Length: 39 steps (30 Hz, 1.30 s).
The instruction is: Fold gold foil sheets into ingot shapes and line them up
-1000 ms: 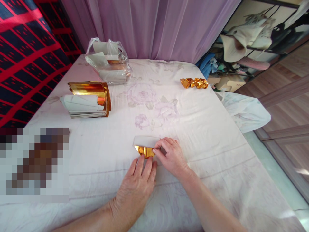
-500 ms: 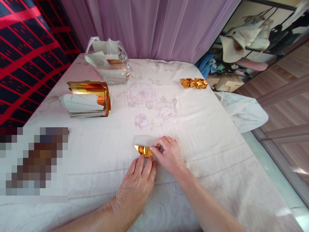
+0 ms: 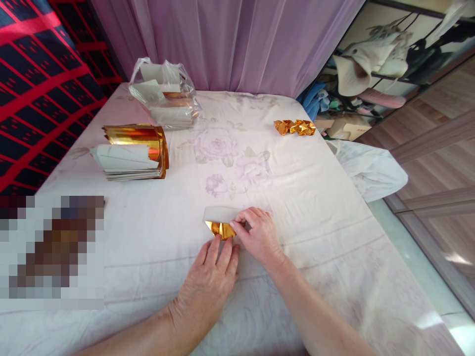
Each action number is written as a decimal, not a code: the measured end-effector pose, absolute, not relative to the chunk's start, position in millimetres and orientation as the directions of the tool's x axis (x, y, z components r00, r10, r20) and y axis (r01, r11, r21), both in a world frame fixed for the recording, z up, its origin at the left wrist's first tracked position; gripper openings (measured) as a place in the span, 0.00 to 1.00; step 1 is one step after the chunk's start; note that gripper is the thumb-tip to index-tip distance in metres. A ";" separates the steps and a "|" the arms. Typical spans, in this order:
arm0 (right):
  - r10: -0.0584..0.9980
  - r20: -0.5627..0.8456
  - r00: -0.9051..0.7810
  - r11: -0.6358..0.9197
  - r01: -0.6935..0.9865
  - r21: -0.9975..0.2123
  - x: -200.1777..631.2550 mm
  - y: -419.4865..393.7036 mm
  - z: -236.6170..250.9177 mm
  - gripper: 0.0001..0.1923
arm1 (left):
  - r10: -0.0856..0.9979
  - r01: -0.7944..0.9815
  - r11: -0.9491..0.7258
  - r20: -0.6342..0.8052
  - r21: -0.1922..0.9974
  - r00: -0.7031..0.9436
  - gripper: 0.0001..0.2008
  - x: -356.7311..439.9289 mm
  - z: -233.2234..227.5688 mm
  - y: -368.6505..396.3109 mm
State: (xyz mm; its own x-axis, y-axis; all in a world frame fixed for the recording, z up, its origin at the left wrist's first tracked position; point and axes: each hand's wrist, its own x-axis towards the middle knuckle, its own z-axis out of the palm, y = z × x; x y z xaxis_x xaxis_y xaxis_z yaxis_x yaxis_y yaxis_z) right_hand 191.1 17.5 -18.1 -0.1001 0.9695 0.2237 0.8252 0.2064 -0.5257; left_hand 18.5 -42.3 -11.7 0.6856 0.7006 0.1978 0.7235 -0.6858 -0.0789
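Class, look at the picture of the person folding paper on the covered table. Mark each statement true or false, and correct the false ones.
1. Both hands touch the gold paper. True: the left hand and right hand press on it.
2. The stack of gold sheets lies right of the hands. False: it lies to their left.
3. Finished gold pieces sit at the far right of the cloth. True.
4. The plastic bag is beside the left hand. False: it sits at the far end, near the curtain.
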 end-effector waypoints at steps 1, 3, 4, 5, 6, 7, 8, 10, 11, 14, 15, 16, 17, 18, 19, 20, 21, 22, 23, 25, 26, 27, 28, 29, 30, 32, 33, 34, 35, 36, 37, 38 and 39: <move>0.967 0.218 -0.128 0.229 0.811 -0.538 194.2 16.8 -17.8 0.04 | 0.700 0.722 -0.687 0.195 -0.081 0.688 0.23 18.3 -11.7 -42.3; 0.955 0.210 -0.208 0.292 0.779 -0.555 200.5 15.0 -17.1 0.05 | 0.698 0.719 -0.690 0.189 -0.084 0.691 0.23 18.2 -11.6 -42.1; 0.950 0.208 -0.233 0.311 0.768 -0.561 203.2 14.2 -16.8 0.06 | 0.697 0.719 -0.690 0.189 -0.084 0.692 0.23 18.2 -11.3 -42.0; 0.947 0.205 -0.247 0.320 0.763 -0.562 205.3 13.5 -16.6 0.06 | 0.696 0.718 -0.691 0.191 -0.084 0.692 0.23 18.2 -11.0 -41.9; 0.946 0.202 -0.252 0.323 0.761 -0.563 206.8 13.2 -16.5 0.06 | 0.696 0.718 -0.691 0.195 -0.082 0.691 0.23 18.2 -10.6 -41.8; 0.947 0.200 -0.251 0.320 0.761 -0.564 207.8 13.2 -16.7 0.06 | 0.695 0.719 -0.691 0.199 -0.081 0.691 0.23 18.3 -10.2 -41.7; 0.948 0.198 -0.248 0.318 0.760 -0.567 208.4 13.5 -16.9 0.05 | 0.696 0.719 -0.690 0.201 -0.079 0.689 0.23 18.4 -9.8 -41.7; 0.947 0.198 -0.252 0.321 0.747 -0.583 209.0 14.7 -17.8 0.05 | 0.698 0.722 -0.688 0.203 -0.078 0.687 0.22 18.7 -9.2 -41.8; 0.946 0.201 -0.255 0.324 0.737 -0.593 209.4 15.5 -18.4 0.06 | 0.698 0.722 -0.687 0.204 -0.080 0.687 0.22 18.8 -8.9 -41.8; 0.942 0.210 -0.261 0.335 0.717 -0.612 210.7 16.8 -19.9 0.07 | 0.696 0.722 -0.687 0.209 -0.084 0.687 0.22 19.2 -8.3 -41.7; 0.941 0.212 -0.263 0.338 0.715 -0.612 211.2 16.8 -20.2 0.07 | 0.696 0.723 -0.686 0.213 -0.085 0.686 0.22 19.2 -8.2 -41.5; 0.940 0.216 -0.265 0.342 0.717 -0.608 211.5 16.5 -20.2 0.07 | 0.696 0.724 -0.685 0.218 -0.084 0.684 0.22 19.3 -8.1 -41.4; 0.938 0.221 -0.268 0.347 0.721 -0.600 211.6 16.0 -20.0 0.07 | 0.696 0.725 -0.684 0.224 -0.083 0.683 0.22 19.4 -8.0 -41.3; 0.936 0.228 -0.268 0.352 0.726 -0.591 211.4 15.4 -19.5 0.07 | 0.695 0.725 -0.684 0.230 -0.081 0.681 0.22 19.4 -8.0 -41.2; 0.934 0.236 -0.268 0.357 0.728 -0.586 210.9 15.0 -18.6 0.07 | 0.693 0.725 -0.684 0.236 -0.079 0.681 0.22 19.4 -8.1 -41.3; 0.931 0.248 -0.267 0.364 0.725 -0.585 209.9 15.0 -17.4 0.07 | 0.693 0.725 -0.685 0.240 -0.078 0.680 0.22 19.4 -8.2 -41.4; 0.928 0.260 -0.267 0.372 0.719 -0.587 208.4 15.6 -15.8 0.07 | 0.693 0.726 -0.684 0.243 -0.076 0.679 0.22 19.4 -8.6 -41.7; 0.924 0.273 -0.268 0.381 0.712 -0.590 206.5 16.9 -14.0 0.07 | 0.694 0.726 -0.683 0.242 -0.074 0.678 0.22 19.4 -9.0 -42.1; 0.919 0.287 -0.270 0.392 0.705 -0.592 204.0 19.1 -12.1 0.06 | 0.696 0.728 -0.681 0.241 -0.075 0.676 0.22 19.4 -9.5 -42.6; 0.910 0.307 -0.278 0.410 0.710 -0.573 198.0 26.1 -8.6 0.04 | 0.699 0.731 -0.678 0.237 -0.077 0.674 0.22 19.4 -10.9 -43.6; 0.908 0.307 -0.286 0.415 0.717 -0.559 194.7 30.6 -7.2 0.04 | 0.701 0.732 -0.677 0.236 -0.079 0.673 0.22 19.4 -11.7 -44.2; 0.907 0.295 -0.299 0.418 0.721 -0.553 191.4 35.5 -6.1 0.05 | 0.702 0.733 -0.675 0.237 -0.080 0.672 0.22 19.5 -12.5 -44.7; 0.906 0.273 -0.324 0.423 0.722 -0.547 188.2 40.5 -5.4 0.09 | 0.702 0.735 -0.674 0.242 -0.081 0.670 0.22 19.6 -13.3 -45.2; 0.901 0.252 -0.353 0.434 0.725 -0.535 185.4 45.3 -5.1 0.13 | 0.702 0.736 -0.672 0.246 -0.081 0.668 0.22 19.7 -14.1 -45.7; 0.895 0.231 -0.381 0.444 0.729 -0.520 182.9 49.7 -5.2 0.16 | 0.702 0.737 -0.671 0.248 -0.081 0.667 0.22 19.8 -14.7 -46.2; 0.888 0.171 -0.426 0.452 0.745 -0.490 179.1 57.0 -6.0 0.25 | 0.700 0.735 -0.673 0.249 -0.083 0.669 0.22 20.0 -15.8 -47.1; 0.889 0.138 -0.438 0.447 0.756 -0.479 177.6 59.9 -6.7 0.29 | 0.699 0.734 -0.675 0.248 -0.083 0.671 0.23 20.1 -16.3 -47.5; 0.891 0.104 -0.443 0.436 0.767 -0.470 176.4 62.4 -7.4 0.33 | 0.698 0.732 -0.676 0.248 -0.080 0.672 0.23 20.1 -16.7 -47.9; 0.893 0.072 -0.444 0.424 0.777 -0.466 175.2 64.5 -8.0 0.36 | 0.698 0.732 -0.677 0.249 -0.075 0.672 0.23 20.0 -17.3 -48.4; 0.895 0.046 -0.443 0.412 0.785 -0.463 174.0 66.5 -8.5 0.39 | 0.698 0.732 -0.678 0.252 -0.070 0.670 0.24 20.0 -17.9 -48.9; 0.897 0.024 -0.442 0.402 0.790 -0.463 172.8 68.3 -8.7 0.41 | 0.699 0.732 -0.678 0.253 -0.065 0.669 0.24 19.9 -18.6 -49.3; 0.897 0.006 -0.442 0.395 0.794 -0.462 171.5 70.0 -8.6 0.43 | 0.699 0.733 -0.678 0.253 -0.061 0.668 0.24 19.8 -19.4 -49.8; 0.896 -0.010 -0.443 0.389 0.797 -0.462 170.1 71.5 -8.1 0.44 | 0.699 0.732 -0.678 0.253 -0.060 0.669 0.25 19.6 -20.2 -50.2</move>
